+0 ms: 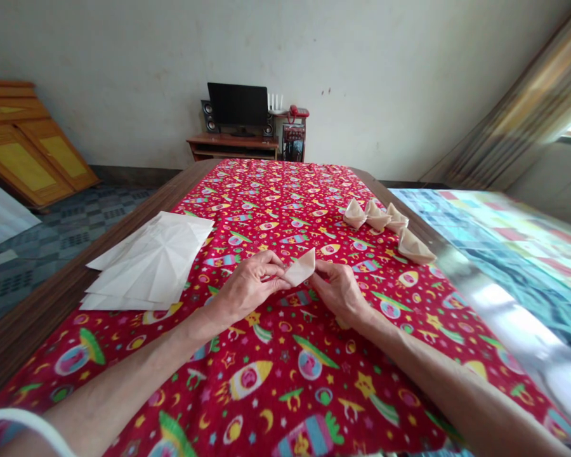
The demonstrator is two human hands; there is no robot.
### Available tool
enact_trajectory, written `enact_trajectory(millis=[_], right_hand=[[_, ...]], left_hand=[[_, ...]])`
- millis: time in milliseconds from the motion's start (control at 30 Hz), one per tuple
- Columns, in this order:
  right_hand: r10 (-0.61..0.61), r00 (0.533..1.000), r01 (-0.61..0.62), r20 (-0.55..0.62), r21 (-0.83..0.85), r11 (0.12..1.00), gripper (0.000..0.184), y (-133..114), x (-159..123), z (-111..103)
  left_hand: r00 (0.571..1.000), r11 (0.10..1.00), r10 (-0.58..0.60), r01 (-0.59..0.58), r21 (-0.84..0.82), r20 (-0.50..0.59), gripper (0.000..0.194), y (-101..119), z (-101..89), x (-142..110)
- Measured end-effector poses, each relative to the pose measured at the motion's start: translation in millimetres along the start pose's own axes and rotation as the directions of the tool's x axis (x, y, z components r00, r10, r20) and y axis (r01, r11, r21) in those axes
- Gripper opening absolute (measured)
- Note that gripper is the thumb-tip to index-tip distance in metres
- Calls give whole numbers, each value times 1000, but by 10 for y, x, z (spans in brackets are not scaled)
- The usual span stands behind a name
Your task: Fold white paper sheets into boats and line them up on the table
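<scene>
Between my two hands is a small folded piece of white paper (pixel 301 269), pointed at its upper right. My left hand (pixel 254 279) pinches its left side with thumb and fingers. On the other side my right hand (pixel 340 289) grips the right edge, its fingertips partly hidden behind the paper. To the left lies a stack of creased white paper sheets (pixel 157 260). Several folded paper shapes (pixel 377 216) stand in a row at the right, with one larger folded paper piece (pixel 415 246) nearest me.
A red patterned cloth (pixel 266 336) covers the brown table (pixel 137 206). Beyond the far end, a monitor (pixel 238 105) with speakers stands on a low desk (pixel 233 146). A bed with a checked cover (pixel 518 247) is at the right, a wooden cabinet (pixel 33 146) at the left.
</scene>
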State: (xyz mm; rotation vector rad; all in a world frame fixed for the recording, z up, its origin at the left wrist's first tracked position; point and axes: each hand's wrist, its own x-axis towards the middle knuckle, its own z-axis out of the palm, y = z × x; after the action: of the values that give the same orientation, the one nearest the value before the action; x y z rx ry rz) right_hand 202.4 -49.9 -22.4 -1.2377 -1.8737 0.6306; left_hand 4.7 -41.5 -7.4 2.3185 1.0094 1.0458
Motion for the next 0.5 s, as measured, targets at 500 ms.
enact_trajectory(millis=[500], right_hand=[[-404, 911, 366, -79, -294, 883, 22, -173, 76, -242]], left_hand=[[923, 538, 244, -385, 750, 298, 12, 121, -159, -45]])
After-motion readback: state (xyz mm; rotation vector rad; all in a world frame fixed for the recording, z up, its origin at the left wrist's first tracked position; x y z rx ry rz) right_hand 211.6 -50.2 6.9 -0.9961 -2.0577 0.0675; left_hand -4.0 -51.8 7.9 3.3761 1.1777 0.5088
